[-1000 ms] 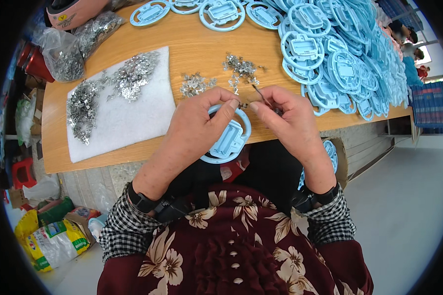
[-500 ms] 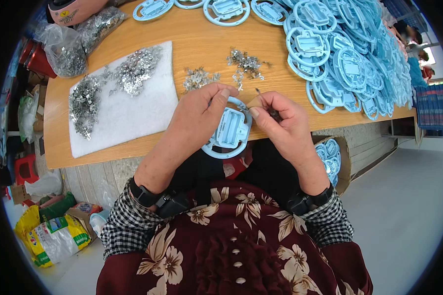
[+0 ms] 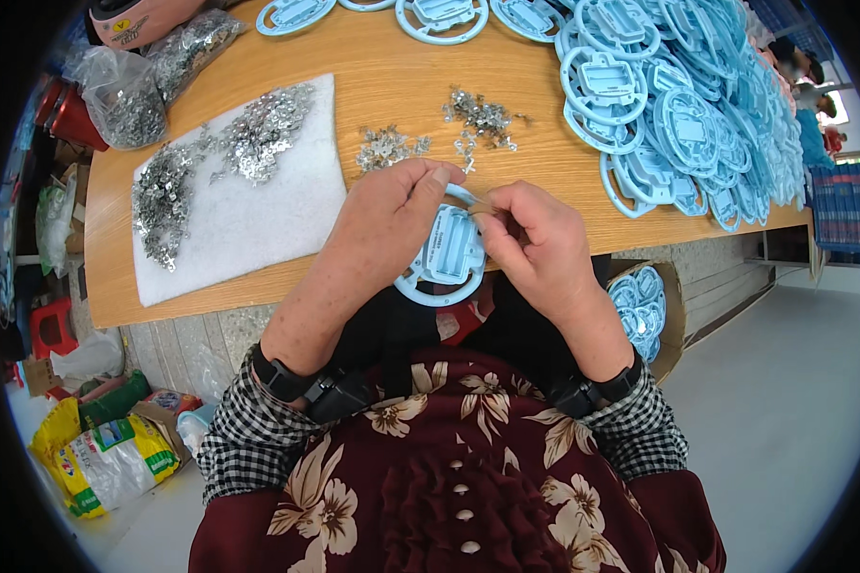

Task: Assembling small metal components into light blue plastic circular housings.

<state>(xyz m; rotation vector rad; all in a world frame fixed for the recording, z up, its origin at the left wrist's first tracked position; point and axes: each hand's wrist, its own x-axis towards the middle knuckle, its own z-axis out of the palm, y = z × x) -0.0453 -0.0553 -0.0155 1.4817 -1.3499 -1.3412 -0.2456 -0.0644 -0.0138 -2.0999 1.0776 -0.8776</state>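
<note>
A light-blue plastic wheel-shaped part (image 3: pixel 452 250), with a boxy recess in its middle, is tilted over the table's near edge. My left hand (image 3: pixel 387 212) is closed on its upper left rim. At the upper right of the rim, my right hand (image 3: pixel 537 244) is closed, thumb and forefinger pinched against the part. Whatever lies between those fingertips is too small and covered to make out. Just beyond my hands lie two small heaps of shiny metal pieces, a nearer heap (image 3: pixel 392 149) and a farther heap (image 3: pixel 483 119).
A white foam sheet (image 3: pixel 258 224) on the wooden table (image 3: pixel 392 86) carries more metal pieces. A large pile of blue wheel parts (image 3: pixel 688 129) covers the table's right side. Bags of metal pieces (image 3: pixel 129 110) stand far left. Below the right edge is a cardboard box (image 3: pixel 674 320) of blue parts.
My right hand has turned and shifted slightly left, its fingers closing in on the rim. A dark thin tip that stuck out above its fingers no longer shows. My left hand has stayed put.
</note>
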